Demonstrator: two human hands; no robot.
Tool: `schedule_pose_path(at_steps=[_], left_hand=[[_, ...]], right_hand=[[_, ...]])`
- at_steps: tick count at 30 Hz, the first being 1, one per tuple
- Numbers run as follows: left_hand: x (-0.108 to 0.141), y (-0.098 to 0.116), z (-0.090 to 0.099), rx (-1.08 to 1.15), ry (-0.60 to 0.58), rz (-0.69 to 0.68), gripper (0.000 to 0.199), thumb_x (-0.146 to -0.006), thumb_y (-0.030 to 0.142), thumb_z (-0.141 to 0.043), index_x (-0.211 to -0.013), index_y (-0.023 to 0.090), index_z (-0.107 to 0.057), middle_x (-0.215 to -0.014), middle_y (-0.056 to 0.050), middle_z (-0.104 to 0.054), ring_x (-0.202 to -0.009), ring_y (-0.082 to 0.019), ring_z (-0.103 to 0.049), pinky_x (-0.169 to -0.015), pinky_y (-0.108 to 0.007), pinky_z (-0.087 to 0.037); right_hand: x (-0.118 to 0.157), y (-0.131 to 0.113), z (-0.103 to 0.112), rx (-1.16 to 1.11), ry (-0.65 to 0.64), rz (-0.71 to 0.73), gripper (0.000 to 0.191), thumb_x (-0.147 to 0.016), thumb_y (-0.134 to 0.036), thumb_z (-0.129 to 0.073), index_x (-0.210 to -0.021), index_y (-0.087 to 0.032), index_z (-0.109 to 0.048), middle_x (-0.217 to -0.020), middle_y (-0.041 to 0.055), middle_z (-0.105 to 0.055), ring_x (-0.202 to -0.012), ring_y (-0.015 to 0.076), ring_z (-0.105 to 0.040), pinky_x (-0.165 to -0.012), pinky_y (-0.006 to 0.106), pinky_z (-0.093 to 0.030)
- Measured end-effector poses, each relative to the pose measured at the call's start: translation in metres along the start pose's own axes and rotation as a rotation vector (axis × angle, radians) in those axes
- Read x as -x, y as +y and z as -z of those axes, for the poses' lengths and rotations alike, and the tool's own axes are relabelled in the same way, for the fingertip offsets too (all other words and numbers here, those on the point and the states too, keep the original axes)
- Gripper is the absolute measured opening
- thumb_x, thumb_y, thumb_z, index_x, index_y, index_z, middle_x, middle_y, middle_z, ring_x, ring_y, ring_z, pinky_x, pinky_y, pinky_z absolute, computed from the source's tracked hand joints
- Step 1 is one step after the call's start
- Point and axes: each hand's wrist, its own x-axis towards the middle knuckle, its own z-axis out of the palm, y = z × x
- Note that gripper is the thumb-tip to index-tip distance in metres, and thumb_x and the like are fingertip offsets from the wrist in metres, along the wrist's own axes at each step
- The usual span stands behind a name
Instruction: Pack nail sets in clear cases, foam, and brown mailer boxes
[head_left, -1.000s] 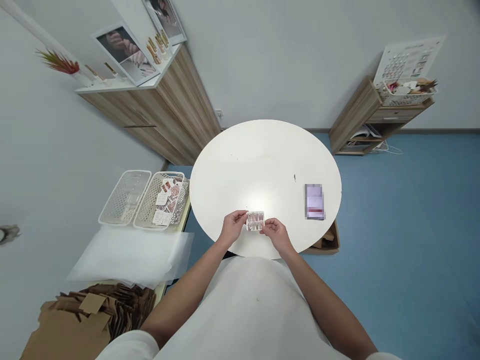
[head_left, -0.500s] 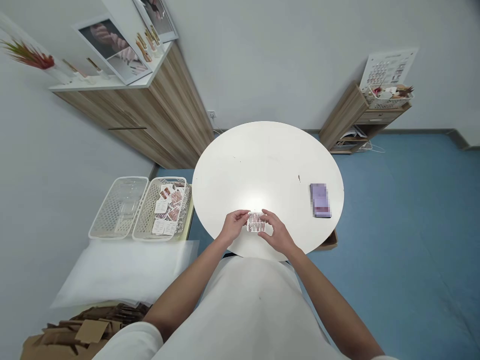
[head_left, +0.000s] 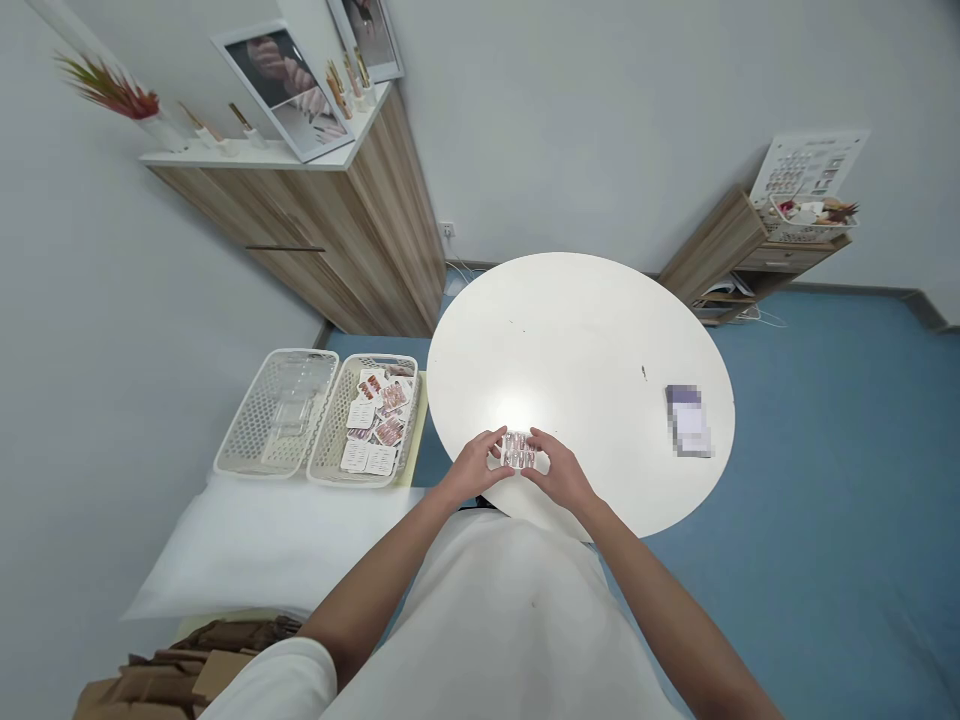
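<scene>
A small clear pack of press-on nails (head_left: 518, 450), two rows of pinkish nails, is held over the near part of the white oval table (head_left: 585, 330). My left hand (head_left: 475, 468) grips its left side, fingertips at the upper corner and thumb at the lower edge. On the opposite side, my right hand (head_left: 559, 474) holds it with fingers above and thumb below. Both hands are closed on the pack. Whether it touches the tabletop I cannot tell.
A blurred purple-and-white item (head_left: 688, 420) lies on the table's right side. Left of the table, a white basket (head_left: 322, 455) holds nail cards, beside another basket (head_left: 232, 440) with clear plastic pieces. Brown cardboard (head_left: 150, 690) sits at the lower left.
The view has turned, shifting the room rightward in the picture. My left thumb has moved to the pack's lower edge. Both hands still hold the pack.
</scene>
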Motion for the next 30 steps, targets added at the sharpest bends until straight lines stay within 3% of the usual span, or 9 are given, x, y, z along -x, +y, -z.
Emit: schedule_pose_path(at_steps=[6,13,18,24,27,30], left_hand=[[0.005,-0.049,0.024,-0.142,0.029,0.071,0.068,-0.065,0.029,-0.065,-0.127,0.021,-0.037,-0.1,-0.007,-0.053,-0.086,-0.021,-0.053,-0.078,-0.033,-0.042],[0.004,-0.095,0.029,-0.217,0.051,0.161,0.065,-0.061,0.021,-0.065,-0.121,0.016,-0.042,-0.106,-0.01,-0.048,-0.094,-0.024,-0.052,-0.082,-0.035,-0.041],[0.002,-0.106,0.027,-0.25,0.011,0.182,0.064,-0.061,0.018,-0.064,-0.121,0.014,-0.041,-0.106,-0.011,-0.047,-0.096,-0.024,-0.052,-0.081,-0.034,-0.041],[-0.002,-0.111,0.026,-0.376,0.043,0.179,0.063,-0.069,0.018,-0.056,-0.127,0.012,-0.032,-0.112,-0.014,-0.044,-0.105,-0.026,-0.046,-0.084,-0.036,-0.039],[0.006,-0.11,0.027,-0.462,0.066,0.122,0.061,-0.072,0.022,-0.054,-0.128,0.013,-0.029,-0.114,-0.014,-0.045,-0.109,-0.027,-0.042,-0.088,-0.038,-0.036],[0.021,-0.107,0.027,-0.541,0.048,0.056,0.051,-0.075,0.025,-0.051,-0.123,0.018,-0.036,-0.115,-0.012,-0.047,-0.108,-0.026,-0.042,-0.088,-0.038,-0.036]], right_hand=[[-0.035,-0.002,-0.053,0.151,-0.103,0.027,0.041,-0.071,-0.029,-0.06,-0.111,-0.024,-0.05,-0.128,0.0082,-0.045,-0.114,0.0242,-0.044,-0.091,0.042,-0.037],[-0.054,0.005,-0.098,0.32,-0.168,0.028,0.044,-0.071,-0.025,-0.06,-0.113,-0.022,-0.048,-0.126,0.009,-0.046,-0.105,0.0256,-0.048,-0.085,0.04,-0.039],[-0.06,0.01,-0.112,0.412,-0.187,-0.001,0.044,-0.071,-0.024,-0.06,-0.113,-0.023,-0.047,-0.127,0.008,-0.046,-0.105,0.0264,-0.046,-0.084,0.039,-0.039],[-0.067,0.01,-0.123,0.446,-0.141,-0.02,0.044,-0.073,-0.02,-0.057,-0.115,-0.022,-0.046,-0.134,0.0085,-0.037,-0.108,0.028,-0.042,-0.083,0.04,-0.037],[-0.059,0.011,-0.125,0.444,-0.104,-0.029,0.05,-0.072,-0.022,-0.058,-0.119,-0.022,-0.042,-0.138,0.0096,-0.03,-0.111,0.0278,-0.04,-0.085,0.04,-0.036],[-0.045,0.014,-0.124,0.457,-0.091,-0.003,0.048,-0.074,-0.027,-0.055,-0.12,-0.021,-0.042,-0.135,0.0104,-0.034,-0.113,0.0269,-0.038,-0.088,0.039,-0.034]])
